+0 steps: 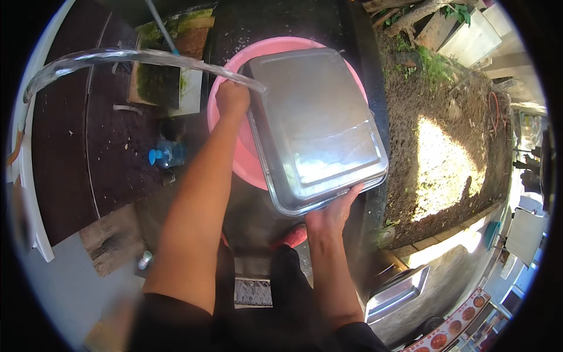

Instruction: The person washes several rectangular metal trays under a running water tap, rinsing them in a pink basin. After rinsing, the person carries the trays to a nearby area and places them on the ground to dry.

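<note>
A rectangular stainless steel pan (pixel 316 110) is held tilted over a pink plastic basin (pixel 246 163), its flat bottom towards me. My left hand (pixel 233 97) is closed at the pan's far left side, fingers partly hidden. At the near edge my right hand (pixel 332 214) grips the rim, thumb along the outside. From the left, a stream of water (pixel 132 55) arcs across and strikes the pan near my left hand. The basin rests on dark wet ground, partly covered by the pan.
Left of the basin stand a blue pump bottle (pixel 169 154) and mossy boards (pixel 158 83). Dark panels (pixel 61 145) line the left. Bare soil (pixel 404 97) lies to the right beyond a low edge. Another metal tray (pixel 398 295) leans at lower right. My red shoe (pixel 292 236) is below.
</note>
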Tool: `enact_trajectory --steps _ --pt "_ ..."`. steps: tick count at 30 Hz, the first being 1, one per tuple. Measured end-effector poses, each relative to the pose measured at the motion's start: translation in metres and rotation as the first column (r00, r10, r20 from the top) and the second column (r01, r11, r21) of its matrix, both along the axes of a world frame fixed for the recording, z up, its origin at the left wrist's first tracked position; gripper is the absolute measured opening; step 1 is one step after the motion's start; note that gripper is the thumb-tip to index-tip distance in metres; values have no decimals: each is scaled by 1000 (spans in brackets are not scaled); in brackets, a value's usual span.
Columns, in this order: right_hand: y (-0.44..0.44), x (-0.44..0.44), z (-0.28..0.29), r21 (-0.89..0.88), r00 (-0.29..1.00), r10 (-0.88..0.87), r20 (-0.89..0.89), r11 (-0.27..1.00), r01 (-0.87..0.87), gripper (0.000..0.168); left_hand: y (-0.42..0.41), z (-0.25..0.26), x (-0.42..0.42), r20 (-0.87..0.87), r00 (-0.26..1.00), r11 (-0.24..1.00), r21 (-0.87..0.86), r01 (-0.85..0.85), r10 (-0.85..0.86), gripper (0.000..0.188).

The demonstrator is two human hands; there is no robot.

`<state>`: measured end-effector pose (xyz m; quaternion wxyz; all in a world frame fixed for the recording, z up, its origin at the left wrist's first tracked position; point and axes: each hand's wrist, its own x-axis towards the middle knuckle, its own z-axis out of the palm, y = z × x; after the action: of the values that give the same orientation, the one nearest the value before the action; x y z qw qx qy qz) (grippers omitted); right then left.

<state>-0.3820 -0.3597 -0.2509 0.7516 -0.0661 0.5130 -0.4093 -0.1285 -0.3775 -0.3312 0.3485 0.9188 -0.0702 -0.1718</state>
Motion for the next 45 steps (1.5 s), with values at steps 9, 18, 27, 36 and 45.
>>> enact_trajectory --steps 9,18,27,36,45 --pt "-12 -48 -39 29 991 113 72 993 -116 68 29 -6 -41 -157 987 929 -371 -19 -42 55" --pt "-37 -91 -51 -8 947 322 -11 947 -322 71 57 -7 5 -651 742 787 -538 -302 -160 28" --pt "-60 13 -90 -116 895 446 -12 888 -444 54 107 -9 13 -446 862 899 -230 -373 243 56" --pt "-27 113 -33 -209 719 577 -387 705 -678 44 111 38 -29 -517 847 846 -502 -178 -128 64" --pt "-1 102 -11 -110 110 6 -994 -49 -993 25 74 85 -30 -448 894 756 -590 -283 -16 67"
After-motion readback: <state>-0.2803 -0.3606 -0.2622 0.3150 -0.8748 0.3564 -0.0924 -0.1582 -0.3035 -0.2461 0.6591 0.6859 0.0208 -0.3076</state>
